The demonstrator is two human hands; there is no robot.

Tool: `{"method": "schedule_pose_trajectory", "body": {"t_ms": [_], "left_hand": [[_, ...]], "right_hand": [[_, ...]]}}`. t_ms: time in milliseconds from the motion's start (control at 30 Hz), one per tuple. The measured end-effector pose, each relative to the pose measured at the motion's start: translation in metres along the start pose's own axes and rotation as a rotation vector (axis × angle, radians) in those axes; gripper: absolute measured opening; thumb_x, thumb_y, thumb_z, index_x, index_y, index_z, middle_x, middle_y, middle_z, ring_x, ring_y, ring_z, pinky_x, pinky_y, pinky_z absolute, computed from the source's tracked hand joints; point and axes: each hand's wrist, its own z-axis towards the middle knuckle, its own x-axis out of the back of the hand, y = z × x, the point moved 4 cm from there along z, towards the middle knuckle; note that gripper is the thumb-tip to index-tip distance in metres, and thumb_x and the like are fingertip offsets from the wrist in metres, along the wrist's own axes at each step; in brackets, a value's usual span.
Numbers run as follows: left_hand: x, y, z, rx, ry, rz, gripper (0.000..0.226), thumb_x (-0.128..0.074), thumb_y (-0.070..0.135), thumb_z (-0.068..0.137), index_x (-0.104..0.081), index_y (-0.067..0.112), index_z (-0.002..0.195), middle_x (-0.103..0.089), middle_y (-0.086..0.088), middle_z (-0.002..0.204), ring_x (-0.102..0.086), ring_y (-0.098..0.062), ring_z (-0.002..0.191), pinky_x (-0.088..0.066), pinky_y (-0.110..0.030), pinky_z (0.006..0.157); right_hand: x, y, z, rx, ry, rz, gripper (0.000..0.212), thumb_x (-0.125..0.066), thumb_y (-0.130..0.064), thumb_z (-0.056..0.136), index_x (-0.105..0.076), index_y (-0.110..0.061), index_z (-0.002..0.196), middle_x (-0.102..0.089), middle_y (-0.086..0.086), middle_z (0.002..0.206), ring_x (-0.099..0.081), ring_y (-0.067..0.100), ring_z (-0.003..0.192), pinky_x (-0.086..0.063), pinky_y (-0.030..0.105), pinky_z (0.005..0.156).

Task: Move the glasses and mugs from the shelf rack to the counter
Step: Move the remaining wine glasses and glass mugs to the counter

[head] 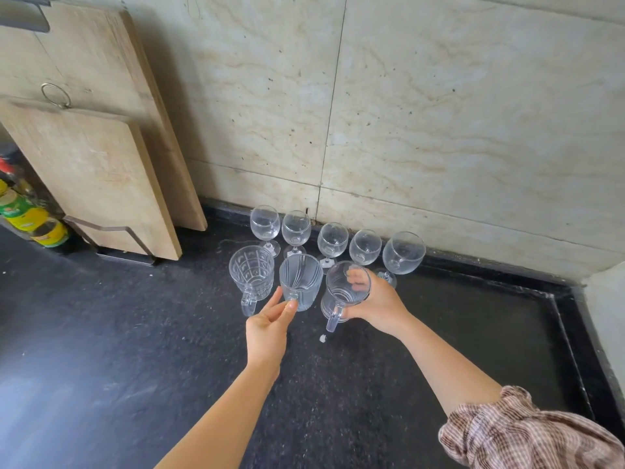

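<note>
Three clear glass mugs stand in a row on the dark counter (118,333), with five wine glasses (333,240) lined up behind them, close to the pale tiled wall (439,113). The right mug (345,292) is in the right hand (378,302). That hand wraps around its side, with the fingers curled over the rim and the handle poking out toward the person. The middle mug (301,282) sits just past the left hand (267,328). This hand is partly closed, and its thumb and fingertips pinch the bottom of the mug's handle. The left mug (252,275) stands alone, and no hand touches it. Two wooden cutting boards (101,157) lean against the wall on the left. Beside them are bottles with yellow and green labels (27,214), but the writing is too blurry to read.
</note>
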Motion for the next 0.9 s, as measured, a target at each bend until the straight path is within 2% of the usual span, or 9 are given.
{"method": "schedule_pose_trajectory", "body": {"t_ms": [167, 333, 467, 567, 633, 700, 733, 833, 900], "left_hand": [[0.000, -0.002, 0.002, 0.002, -0.006, 0.012, 0.015, -0.067, 0.023, 0.085, -0.077, 0.033, 0.082, -0.055, 0.024, 0.126, -0.051, 0.015, 0.097, -0.035, -0.026, 0.098], [0.001, -0.005, 0.000, 0.034, 0.008, 0.044, 0.012, -0.067, 0.026, 0.085, -0.078, 0.031, 0.084, -0.057, 0.018, 0.130, -0.052, 0.002, 0.111, -0.036, -0.026, 0.094], [0.000, -0.002, -0.003, 0.046, 0.009, 0.055, 0.016, -0.067, 0.029, 0.085, -0.074, 0.041, 0.079, -0.057, 0.017, 0.129, -0.053, -0.001, 0.110, -0.038, -0.023, 0.088], [0.000, -0.002, -0.003, 0.073, 0.015, 0.075, 0.011, -0.065, 0.029, 0.086, -0.073, 0.030, 0.094, -0.056, 0.011, 0.134, -0.053, -0.007, 0.117, -0.039, -0.019, 0.081], [0.000, -0.004, -0.003, 0.090, 0.018, 0.100, 0.013, -0.065, 0.029, 0.086, -0.072, 0.025, 0.096, -0.054, 0.011, 0.134, -0.051, -0.008, 0.118, -0.040, -0.023, 0.090], [-0.001, -0.004, -0.003, 0.118, 0.022, 0.142, 0.014, -0.065, 0.030, 0.085, -0.071, 0.024, 0.097, -0.054, 0.015, 0.124, -0.050, -0.006, 0.112, -0.040, -0.031, 0.100], [-0.001, -0.004, -0.002, 0.136, 0.024, 0.169, 0.012, -0.065, 0.031, 0.085, -0.071, 0.026, 0.094, -0.055, 0.018, 0.114, -0.051, -0.004, 0.105, -0.042, -0.031, 0.098], [0.002, 0.004, -0.003, 0.144, 0.053, 0.272, 0.007, -0.063, 0.035, 0.085, -0.067, 0.029, 0.085, -0.058, 0.021, 0.080, -0.053, 0.001, 0.074, -0.043, -0.020, 0.067], [0.006, 0.008, -0.006, 0.132, 0.060, 0.329, 0.023, -0.062, 0.037, 0.086, -0.069, 0.024, 0.103, -0.065, 0.014, 0.086, -0.058, -0.005, 0.079, -0.043, -0.023, 0.068]], "right_hand": [[0.003, -0.001, -0.001, -0.004, -0.018, -0.012, 0.086, -0.090, -0.019, 0.053, -0.050, -0.021, 0.129, -0.057, -0.009, 0.122, -0.054, 0.007, 0.113, -0.044, 0.029, 0.097], [0.006, 0.000, -0.004, -0.013, -0.042, -0.033, 0.084, -0.090, -0.020, 0.051, -0.052, -0.024, 0.126, -0.059, -0.011, 0.120, -0.056, 0.007, 0.113, -0.044, 0.028, 0.097], [0.007, -0.003, -0.005, -0.035, -0.089, -0.044, 0.089, -0.089, -0.017, 0.052, -0.048, -0.022, 0.131, -0.056, -0.011, 0.124, -0.054, 0.008, 0.115, -0.044, 0.030, 0.098], [0.008, -0.004, -0.005, -0.053, -0.121, -0.033, 0.088, -0.088, -0.012, 0.055, -0.046, -0.023, 0.132, -0.053, -0.012, 0.125, -0.051, 0.007, 0.117, -0.043, 0.026, 0.094], [0.009, -0.003, -0.004, -0.072, -0.144, -0.026, 0.088, -0.086, -0.009, 0.057, -0.045, -0.023, 0.134, -0.052, -0.011, 0.125, -0.049, 0.006, 0.118, -0.041, 0.021, 0.089], [0.009, -0.004, -0.004, -0.079, -0.164, -0.024, 0.089, -0.086, -0.006, 0.059, -0.044, -0.021, 0.135, -0.051, -0.010, 0.128, -0.047, 0.006, 0.119, -0.039, 0.017, 0.086], [0.009, -0.005, -0.004, -0.082, -0.161, -0.025, 0.090, -0.086, -0.005, 0.059, -0.043, -0.020, 0.136, -0.051, -0.009, 0.130, -0.047, 0.006, 0.120, -0.039, 0.017, 0.086], [0.008, -0.004, -0.006, -0.090, -0.114, -0.021, 0.093, -0.086, -0.004, 0.057, -0.043, -0.017, 0.139, -0.051, -0.005, 0.136, -0.045, 0.009, 0.127, -0.041, 0.021, 0.088], [0.008, -0.002, -0.011, -0.099, -0.065, -0.036, 0.091, -0.086, -0.005, 0.057, -0.046, -0.018, 0.137, -0.054, -0.003, 0.135, -0.048, 0.013, 0.127, -0.042, 0.027, 0.094]]}}
